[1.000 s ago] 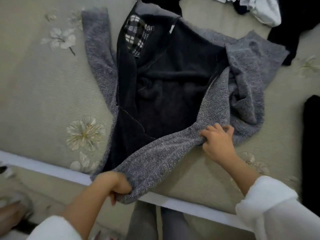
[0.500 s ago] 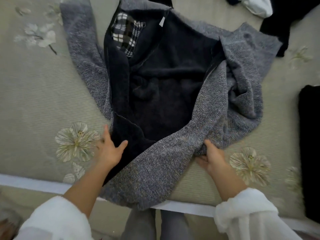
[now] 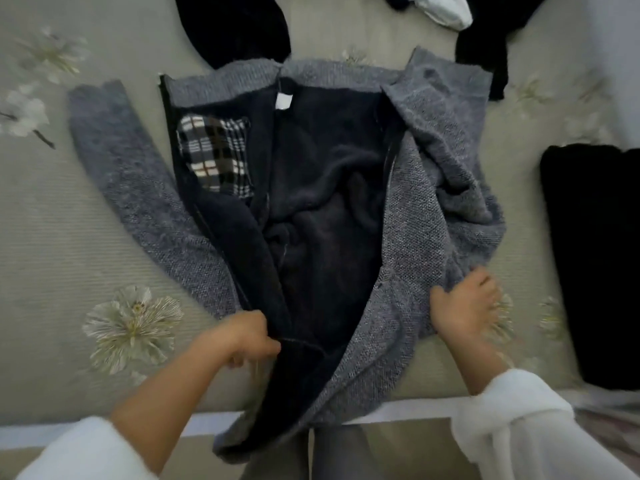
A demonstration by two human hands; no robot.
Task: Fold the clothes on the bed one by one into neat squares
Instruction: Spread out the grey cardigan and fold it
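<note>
A grey knitted jacket [image 3: 408, 244] with a dark fleece lining lies open on the bed, lining up, its hem hanging over the near edge. A plaid pocket patch [image 3: 214, 154] shows on its left inner panel. One sleeve [image 3: 138, 188] stretches out to the left; the right side is bunched. My left hand [image 3: 242, 337] grips the dark front edge of the left panel near the hem. My right hand [image 3: 467, 306] holds the bunched grey fabric on the right side, its fingers blurred.
The bed [image 3: 52, 237] has a pale green floral cover and a white edge toward me. A black garment [image 3: 239, 26] lies beyond the jacket. A white piece [image 3: 443, 10] and more black clothes [image 3: 485, 53] sit at the top right. A folded black item [image 3: 595, 265] lies at the right.
My left hand went from lying flat on the left panel to gripping its front edge. My right hand shifted right along the bunched grey fabric. The view moved so the collar now shows.
</note>
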